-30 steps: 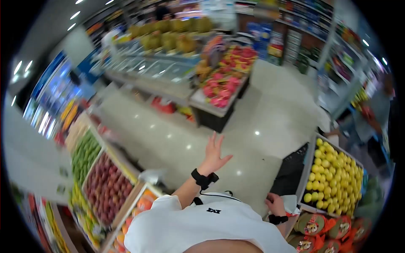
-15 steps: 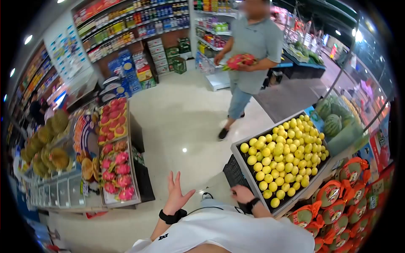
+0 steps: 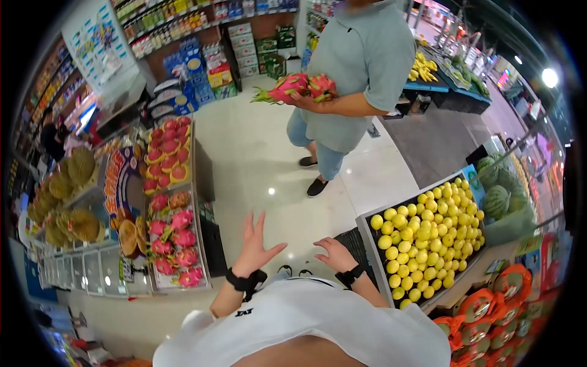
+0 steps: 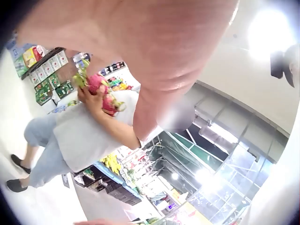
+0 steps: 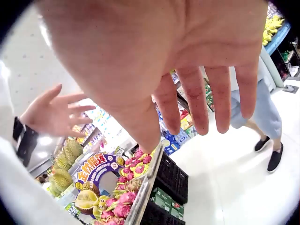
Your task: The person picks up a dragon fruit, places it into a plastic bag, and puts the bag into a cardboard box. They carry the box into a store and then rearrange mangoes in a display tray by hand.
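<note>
My left hand [image 3: 254, 249] is held out in front of my body with its fingers spread and nothing in it. Close to the right of it, my right hand [image 3: 337, 254] also holds nothing, its thumb toward the left hand. In the right wrist view the fingers [image 5: 192, 101] of that hand hang straight and apart, with the left hand [image 5: 56, 112] beyond. Ahead stands a person in a grey shirt [image 3: 361, 67], cradling pink dragon fruits [image 3: 293, 88] against the body with one arm. The same dragon fruits [image 4: 98, 84] show past my left palm in the left wrist view.
A stand of dragon fruits [image 3: 174, 241] is at my left, with durians [image 3: 79, 226] behind it. On my right is a crate of yellow round fruits [image 3: 428, 238], with melons in orange netting [image 3: 477, 309] nearer. Pale tiled floor [image 3: 244, 165] runs between.
My view has swung right, away from the mango and plum bins. The person with dragon fruits has come closer. My right hand has shifted away from the yellow fruit crate and its fingers have straightened.
</note>
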{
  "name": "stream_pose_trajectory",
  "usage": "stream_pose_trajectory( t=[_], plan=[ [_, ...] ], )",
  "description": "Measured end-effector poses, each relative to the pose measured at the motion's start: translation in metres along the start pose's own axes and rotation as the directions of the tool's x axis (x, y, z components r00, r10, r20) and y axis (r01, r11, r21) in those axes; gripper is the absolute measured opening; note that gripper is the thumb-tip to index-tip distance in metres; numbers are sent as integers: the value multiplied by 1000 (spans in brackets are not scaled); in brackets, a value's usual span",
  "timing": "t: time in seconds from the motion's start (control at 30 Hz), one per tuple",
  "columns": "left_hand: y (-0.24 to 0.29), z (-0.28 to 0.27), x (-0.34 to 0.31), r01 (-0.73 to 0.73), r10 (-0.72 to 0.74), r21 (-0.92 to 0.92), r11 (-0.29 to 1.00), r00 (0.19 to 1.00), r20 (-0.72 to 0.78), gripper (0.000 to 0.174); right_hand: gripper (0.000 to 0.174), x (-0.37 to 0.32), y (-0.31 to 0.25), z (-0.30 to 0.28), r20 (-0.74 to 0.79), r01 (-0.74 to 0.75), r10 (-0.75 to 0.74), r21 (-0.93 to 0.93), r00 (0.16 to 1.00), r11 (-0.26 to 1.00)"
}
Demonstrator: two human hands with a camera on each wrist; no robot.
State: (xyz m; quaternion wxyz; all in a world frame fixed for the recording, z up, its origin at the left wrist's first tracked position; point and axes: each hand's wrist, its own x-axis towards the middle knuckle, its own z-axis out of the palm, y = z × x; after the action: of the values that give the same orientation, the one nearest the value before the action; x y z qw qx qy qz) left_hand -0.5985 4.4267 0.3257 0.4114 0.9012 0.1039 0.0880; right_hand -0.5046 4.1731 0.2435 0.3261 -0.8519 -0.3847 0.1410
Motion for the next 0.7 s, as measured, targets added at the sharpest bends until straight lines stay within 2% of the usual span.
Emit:
stream_pose_trajectory(
  t=[0.07, 0.1, 0.13, 0.2, 0.23, 0.27, 0.3, 0.33, 0.4, 0.47, 0.5, 0.53, 0.6, 0.7],
  plan=[
    [20, -2, 13, -84, 82, 97, 992, 996, 29, 94, 33, -15, 10, 3, 30, -58, 58, -1, 998, 998],
    [25, 0, 16, -59, 58, 103, 993, 998, 11, 94, 33, -21, 19, 3, 52, -97, 99, -38, 994, 995],
    [29, 2, 18, -101, 99, 78, 992, 995, 32, 95, 34, -30, 30, 7, 41, -142, 144, -42, 989, 989],
    [28, 13, 21, -156, 152, 55, 986, 986, 75, 95, 36, -35, 38, 1, 85, -163, 172, -107, 981, 981],
    [16, 20, 21, -164, 158, 72, 984, 984, 82, 96, 38, -40, 56, 8, 34, -94, 98, -101, 995, 990],
    [8, 25, 20, -133, 125, 65, 989, 985, 118, 97, 39, -37, 52, 4, 34, -119, 120, -28, 992, 992],
    [-2, 32, 20, -144, 135, 70, 987, 984, 115, 99, 40, -36, 59, 9, -9, -107, 107, -37, 994, 994],
    [-1, 29, 19, -84, 55, 154, 985, 982, 179, 98, 38, -34, 64, 13, -7, -160, 159, -61, 987, 985],
    [-2, 21, 17, -68, 36, 193, 979, 986, 161, 97, 38, -25, 47, 8, 4, -255, 256, -14, 967, 967],
    [1, 18, 17, -93, 76, 95, 991, 983, 168, 98, 39, -19, 32, 8, 2, -195, 195, -19, 981, 981],
    [-2, 18, 19, -97, 81, 100, 990, 984, 157, 98, 39, -16, 29, 11, -23, -213, 212, -9, 977, 977],
    [-9, 19, 24, -119, 99, 96, 988, 977, 188, 98, 38, -16, 26, 14, -37, -169, 169, -9, 985, 986],
    [-21, 35, 23, -150, 139, 83, 985, 983, 122, 98, 36, -27, 15, 8, -38, -114, 116, 51, 993, 992],
    [0, 39, 10, -114, 107, 59, 992, 989, 101, 98, 35, -54, 23, 3, -11, -156, 157, 54, 988, 986]
  ],
)
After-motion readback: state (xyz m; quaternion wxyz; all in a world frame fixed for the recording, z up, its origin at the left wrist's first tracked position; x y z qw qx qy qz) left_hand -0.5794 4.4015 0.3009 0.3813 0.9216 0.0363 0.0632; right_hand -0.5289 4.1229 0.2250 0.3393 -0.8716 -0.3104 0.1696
